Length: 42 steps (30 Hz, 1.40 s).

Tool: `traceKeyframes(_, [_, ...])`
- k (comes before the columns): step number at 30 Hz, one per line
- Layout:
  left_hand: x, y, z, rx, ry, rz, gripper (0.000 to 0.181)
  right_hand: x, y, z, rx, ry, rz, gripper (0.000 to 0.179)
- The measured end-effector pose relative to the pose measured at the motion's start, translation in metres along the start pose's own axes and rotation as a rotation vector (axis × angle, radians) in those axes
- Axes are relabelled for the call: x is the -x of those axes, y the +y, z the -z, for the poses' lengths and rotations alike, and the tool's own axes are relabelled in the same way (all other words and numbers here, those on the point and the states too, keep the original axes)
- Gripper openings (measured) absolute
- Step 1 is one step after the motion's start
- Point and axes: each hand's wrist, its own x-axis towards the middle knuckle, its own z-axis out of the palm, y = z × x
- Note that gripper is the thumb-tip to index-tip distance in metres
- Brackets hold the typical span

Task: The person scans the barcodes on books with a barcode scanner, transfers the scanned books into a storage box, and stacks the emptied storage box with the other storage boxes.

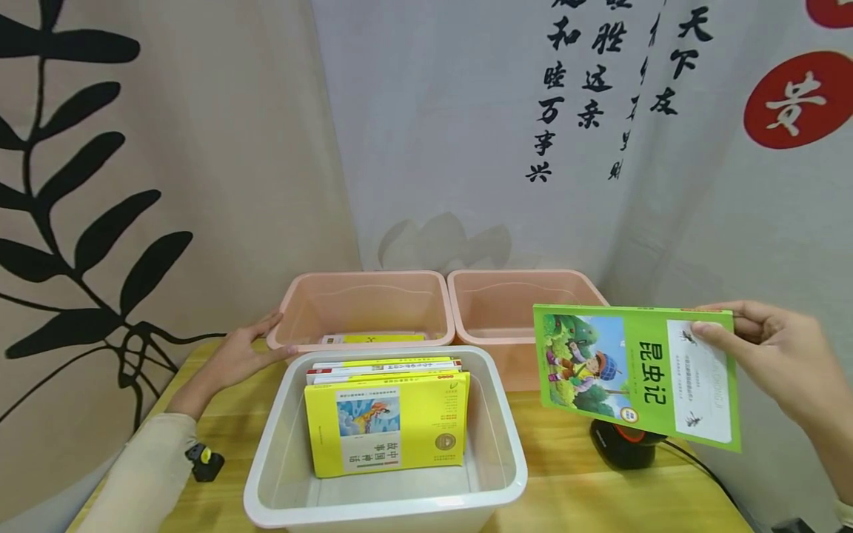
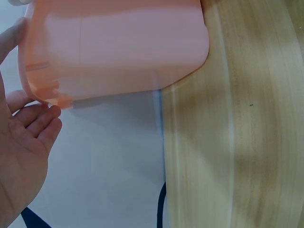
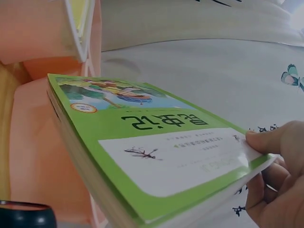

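Observation:
My right hand pinches the end of a green book, thumb on its front cover and fingers behind. The book has a cartoon child on the cover and is held above the table, right of the bins. In the right wrist view, the page edges of the green book show. My left hand grips the left end of the left pink bin by its rim. In the left wrist view, the thumb and fingers span the rim at a corner of the pink bin.
A white bin stands in front, with several books upright in it, a yellow book foremost. A yellow book lies in the left pink bin. The right pink bin stands beside it. A black device with a cable sits below the green book.

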Motion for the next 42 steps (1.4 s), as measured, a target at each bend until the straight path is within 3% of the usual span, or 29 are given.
traceKeyframes(7, [0.001, -0.001, 0.000, 0.000, -0.004, 0.005, 0.099, 0.011, 0.013, -0.002, 0.064, -0.024, 0.001, 0.013])
traceKeyframes(19, [0.001, -0.001, 0.000, 0.007, 0.002, -0.001, 0.097, 0.029, 0.038, -0.018, 0.193, -0.033, 0.009, 0.024])
traceKeyframes(26, [0.001, -0.001, -0.001, 0.011, 0.010, -0.012, 0.096, 0.037, 0.048, -0.025, 0.269, -0.051, -0.031, 0.028])
traceKeyframes(42, [0.000, 0.000, 0.000, 0.009, -0.001, 0.007, 0.097, 0.046, 0.067, -0.036, 0.304, -0.100, -0.071, 0.030])
